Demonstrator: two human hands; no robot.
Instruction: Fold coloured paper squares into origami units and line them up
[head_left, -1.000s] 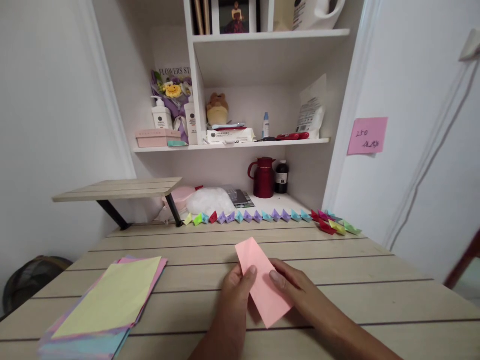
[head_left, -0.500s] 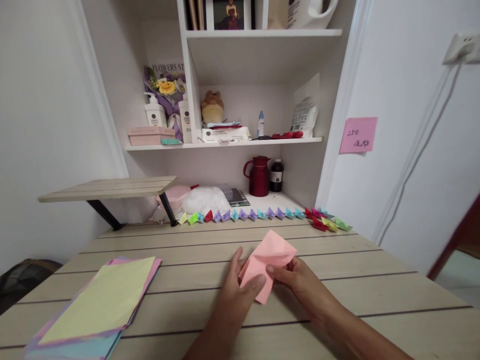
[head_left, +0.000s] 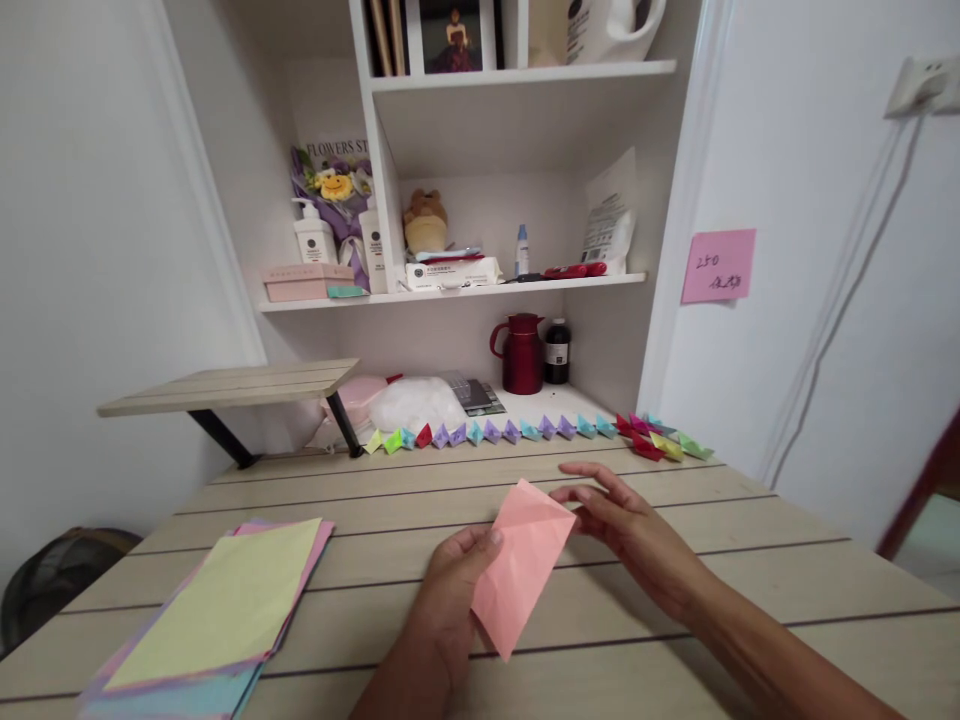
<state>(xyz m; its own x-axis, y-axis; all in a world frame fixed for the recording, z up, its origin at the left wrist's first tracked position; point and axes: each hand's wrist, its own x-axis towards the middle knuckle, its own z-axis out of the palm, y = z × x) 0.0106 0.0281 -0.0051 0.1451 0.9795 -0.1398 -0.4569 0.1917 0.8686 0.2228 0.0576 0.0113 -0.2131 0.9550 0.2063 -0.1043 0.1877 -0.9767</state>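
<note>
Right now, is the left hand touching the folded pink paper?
Touching. The head view shows the left hand gripping the folded pink paper by its left edge, thumb on top.

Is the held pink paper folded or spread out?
Folded: the pink paper, gripped by the left hand, shows overlapping layers at its top edge. How many layers, I cannot tell.

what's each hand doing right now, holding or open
Left hand: closed, holding the folded pink paper between thumb and fingers.
Right hand: open, fingers parted beside the paper's right corner; contact cannot be told.
</note>
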